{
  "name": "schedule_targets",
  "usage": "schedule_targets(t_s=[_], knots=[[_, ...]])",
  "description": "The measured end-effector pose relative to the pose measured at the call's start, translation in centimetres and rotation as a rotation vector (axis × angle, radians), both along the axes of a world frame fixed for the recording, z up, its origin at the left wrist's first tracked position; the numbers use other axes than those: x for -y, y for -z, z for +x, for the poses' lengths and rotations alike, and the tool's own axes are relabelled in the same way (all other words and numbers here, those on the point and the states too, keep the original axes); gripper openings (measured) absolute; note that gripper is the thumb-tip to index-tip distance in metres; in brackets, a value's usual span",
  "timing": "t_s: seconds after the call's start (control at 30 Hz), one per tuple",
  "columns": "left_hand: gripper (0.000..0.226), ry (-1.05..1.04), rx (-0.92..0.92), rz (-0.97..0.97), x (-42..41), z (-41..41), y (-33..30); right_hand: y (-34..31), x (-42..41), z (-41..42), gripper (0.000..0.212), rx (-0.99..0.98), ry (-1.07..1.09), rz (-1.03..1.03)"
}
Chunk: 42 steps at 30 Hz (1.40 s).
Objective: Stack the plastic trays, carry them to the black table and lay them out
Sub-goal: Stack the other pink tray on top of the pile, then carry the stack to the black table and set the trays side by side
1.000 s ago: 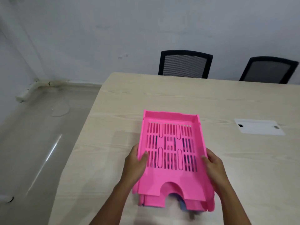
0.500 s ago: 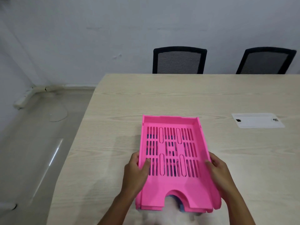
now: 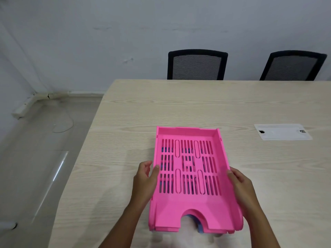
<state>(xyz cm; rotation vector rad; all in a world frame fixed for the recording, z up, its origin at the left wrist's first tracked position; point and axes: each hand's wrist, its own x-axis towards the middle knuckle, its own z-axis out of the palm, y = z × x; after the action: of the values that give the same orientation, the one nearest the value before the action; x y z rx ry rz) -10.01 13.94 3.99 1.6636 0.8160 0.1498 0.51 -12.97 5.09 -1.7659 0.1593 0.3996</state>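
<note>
**Both hands on the tray stack**

Your left hand (image 3: 146, 179) grips the left wall of the slotted pink plastic tray stack (image 3: 189, 178), thumb hooked over the rim. Your right hand (image 3: 240, 185) is closed on the right wall. The stack sits on the pale wood-grain counter (image 3: 179, 108), near its front-left part, with blue plastic showing through the slots. A white rectangular cable plate (image 3: 283, 132) lies to the right, well apart. Two black mesh chairs (image 3: 197, 65) stand behind.

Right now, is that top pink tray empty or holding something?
Empty: the pink tray shows only its bare slotted floor, blue plastic visible beneath.
</note>
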Motion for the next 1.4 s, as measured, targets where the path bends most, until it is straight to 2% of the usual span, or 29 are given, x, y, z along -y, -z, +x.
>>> schedule_targets(t_s=[0.07, 0.17, 0.3, 0.37, 0.43, 0.53, 0.67, 0.8, 0.87, 1.03, 1.2, 1.3, 1.4], knots=[[0.05, 0.026, -0.05, -0.095, 0.0, 0.8, 0.1, 0.6, 0.1, 0.1, 0.029, -0.044, -0.018, 0.023], [0.039, 0.054, -0.045, -0.318, 0.2, 1.0, 0.4, 1.7, 0.3, 0.4, 0.036, -0.138, -0.014, 0.123], [0.07, 0.101, -0.036, -0.457, -0.5, 0.6, 1.8, 2.2, 0.4, 1.0, 0.043, -0.285, -0.009, 0.207], [0.062, 0.119, -0.036, -0.499, -0.3, 0.4, 1.6, 2.3, 0.4, 1.2, 0.049, -0.337, -0.038, 0.21], [0.052, 0.106, -0.041, -0.508, -0.1, 0.1, 1.8, 2.5, 0.3, 1.6, 0.05, -0.328, -0.069, 0.198], [0.058, 0.092, -0.014, -0.486, -0.2, -0.6, 2.3, 2.7, 0.0, 2.2, 0.051, -0.328, -0.16, 0.189], [0.053, 0.0, 0.022, -0.465, -0.4, -2.6, 2.4, 3.0, -1.4, 2.9, 0.048, -0.345, -0.281, 0.235], [0.073, -0.13, 0.075, -0.463, -1.3, -5.9, 3.3, 3.0, -4.5, 3.2, 0.053, -0.337, -0.414, 0.263], [0.078, -0.201, 0.101, -0.464, -2.1, -7.8, 3.7, 3.1, -6.5, 2.9, 0.054, -0.36, -0.471, 0.265], [0.064, -0.327, 0.134, -0.438, -4.8, -13.0, 3.7, 3.3, -12.5, 0.7, 0.053, -0.381, -0.635, 0.224], [0.073, -0.477, 0.189, -0.439, -8.5, -18.9, 4.3, 3.3, -19.2, -3.2, 0.057, -0.377, -0.741, 0.157], [0.068, -0.571, 0.224, -0.435, -11.3, -22.7, 4.8, 3.4, -23.5, -5.9, 0.054, -0.382, -0.802, 0.152], [0.06, -0.633, 0.231, -0.394, -13.7, -26.8, 4.2, 3.4, -28.2, -9.1, 0.062, -0.385, -0.867, 0.145]])
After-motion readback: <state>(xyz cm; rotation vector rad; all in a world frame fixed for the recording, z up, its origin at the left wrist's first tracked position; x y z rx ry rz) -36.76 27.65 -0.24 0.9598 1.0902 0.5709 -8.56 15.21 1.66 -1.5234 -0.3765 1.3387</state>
